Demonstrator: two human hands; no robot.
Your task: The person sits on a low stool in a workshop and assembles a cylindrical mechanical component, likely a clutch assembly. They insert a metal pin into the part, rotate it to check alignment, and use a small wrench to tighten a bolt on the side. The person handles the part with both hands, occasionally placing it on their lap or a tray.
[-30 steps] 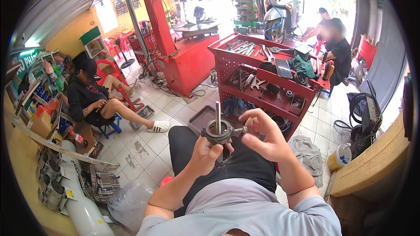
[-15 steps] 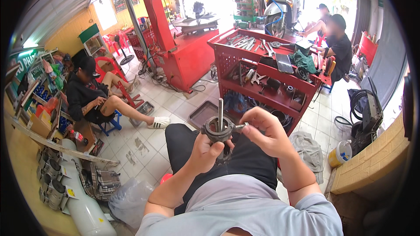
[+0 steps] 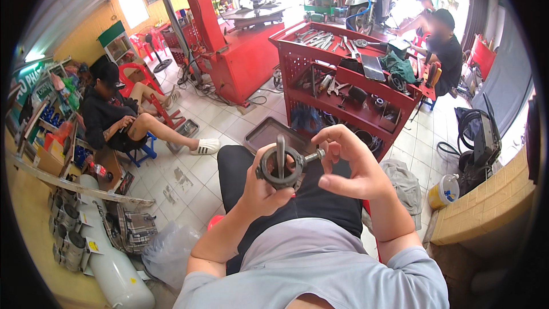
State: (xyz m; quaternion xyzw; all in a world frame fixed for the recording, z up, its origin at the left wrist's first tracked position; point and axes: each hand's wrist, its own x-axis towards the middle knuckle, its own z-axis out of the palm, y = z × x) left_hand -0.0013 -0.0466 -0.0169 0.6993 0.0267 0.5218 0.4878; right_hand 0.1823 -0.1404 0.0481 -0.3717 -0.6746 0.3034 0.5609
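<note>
My left hand point(image 3: 260, 195) is wrapped round a dark, ring-shaped metal part point(image 3: 281, 183) above my lap. A shiny metal rod point(image 3: 281, 153) stands up through its opening and tilts toward me. From the ring's right side sticks out a bolt point(image 3: 314, 155) with its head outward. Beside that bolt head is my right hand point(image 3: 359, 165), its thumb and fingers spread apart. Whether a fingertip behind the bolt touches it, I cannot tell. The underside of the metal part is hidden by my left hand.
Ahead stands a red tool trolley point(image 3: 343, 88) with wrenches on top. A metal tray point(image 3: 274, 135) lies on the tiled floor before it. On the left a person point(image 3: 114, 111) sits on a blue stool; another person point(image 3: 443, 57) sits beyond the trolley. A white bucket point(image 3: 444, 190) is at right.
My right thumb and fingers have come off the bolt and spread apart. The metal part has tipped, so its opening faces me more and the rod looks shorter.
</note>
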